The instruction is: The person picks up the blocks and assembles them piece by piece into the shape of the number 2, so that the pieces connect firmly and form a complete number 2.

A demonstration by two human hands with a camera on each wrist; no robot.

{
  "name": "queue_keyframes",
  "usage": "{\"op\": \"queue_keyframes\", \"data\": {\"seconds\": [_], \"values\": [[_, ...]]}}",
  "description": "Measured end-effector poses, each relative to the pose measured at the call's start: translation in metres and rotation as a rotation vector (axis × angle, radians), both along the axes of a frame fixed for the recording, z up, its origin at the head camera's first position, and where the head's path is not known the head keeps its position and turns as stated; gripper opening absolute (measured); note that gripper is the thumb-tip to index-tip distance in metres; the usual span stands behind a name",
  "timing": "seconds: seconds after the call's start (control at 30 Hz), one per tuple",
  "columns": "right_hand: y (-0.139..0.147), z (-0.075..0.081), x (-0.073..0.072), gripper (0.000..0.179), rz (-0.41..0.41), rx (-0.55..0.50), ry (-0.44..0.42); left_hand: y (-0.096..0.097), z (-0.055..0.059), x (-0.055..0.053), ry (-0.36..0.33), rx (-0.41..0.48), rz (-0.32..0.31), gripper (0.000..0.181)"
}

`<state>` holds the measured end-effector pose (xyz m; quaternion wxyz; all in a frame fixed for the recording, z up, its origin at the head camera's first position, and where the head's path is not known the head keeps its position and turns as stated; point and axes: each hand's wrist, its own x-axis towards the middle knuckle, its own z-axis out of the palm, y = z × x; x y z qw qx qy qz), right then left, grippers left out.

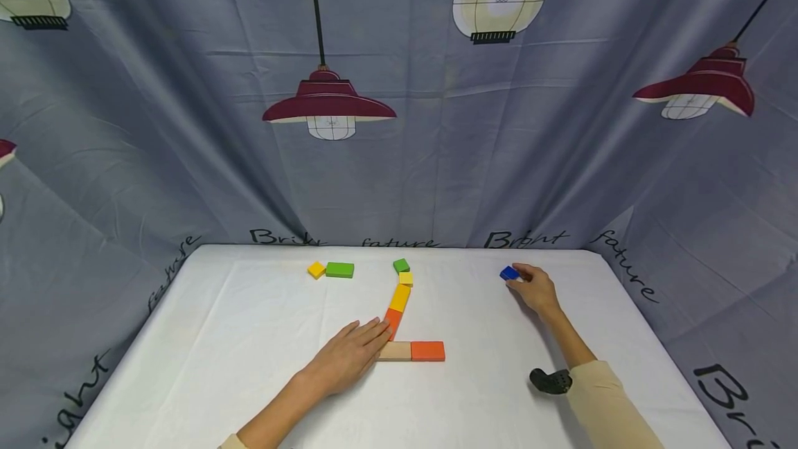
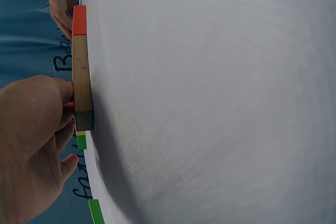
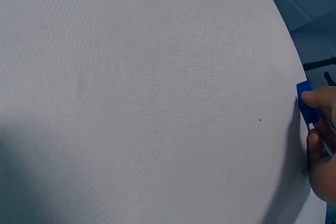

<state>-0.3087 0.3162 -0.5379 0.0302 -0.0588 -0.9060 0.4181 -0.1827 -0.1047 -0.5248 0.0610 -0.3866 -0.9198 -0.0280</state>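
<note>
My right hand (image 1: 535, 289) pinches a small blue block (image 1: 508, 274) between thumb and fingers at the far right of the table; the right wrist view shows the thumb on the blue block (image 3: 306, 101). My left hand (image 1: 349, 355) lies with fingers extended, fingertips at an orange block (image 1: 393, 323) and over the left end of a natural wood block (image 1: 395, 351). A second orange block (image 1: 427, 351) adjoins the wood one end to end. From the upright orange block, a yellow-orange block (image 1: 400, 298), a pale yellow block (image 1: 406, 279) and a green block (image 1: 401, 266) run away from me.
Back left on the white table (image 1: 237, 338), a yellow block (image 1: 316, 269) touches a longer green block (image 1: 339, 270). A black curved object (image 1: 551, 381) appears beside my right sleeve (image 1: 607, 400). A grey curtain (image 1: 411, 179) with printed lamps stands behind the table.
</note>
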Motion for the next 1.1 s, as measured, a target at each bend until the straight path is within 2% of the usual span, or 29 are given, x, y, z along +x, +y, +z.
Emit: {"op": "queue_keyframes", "data": {"seconds": [0.3, 0.6, 0.87, 1.1], "values": [[-0.001, 0.0, -0.003, 0.045, 0.019, 0.013, 0.008, 0.0, 0.0, -0.001, -0.009, -0.03, 0.014, 0.047], [-0.007, 0.005, -0.004, 0.044, 0.049, 0.021, 0.021, -0.001, 0.0, -0.001, 0.008, -0.004, -0.006, 0.047], [-0.018, 0.012, -0.006, 0.044, 0.098, -0.008, 0.033, 0.0, 0.0, 0.001, -0.042, -0.03, 0.024, 0.048], [-0.028, 0.021, -0.01, 0.043, 0.164, -0.035, 0.076, 0.002, 0.0, 0.001, -0.03, -0.035, 0.023, 0.047]]}}
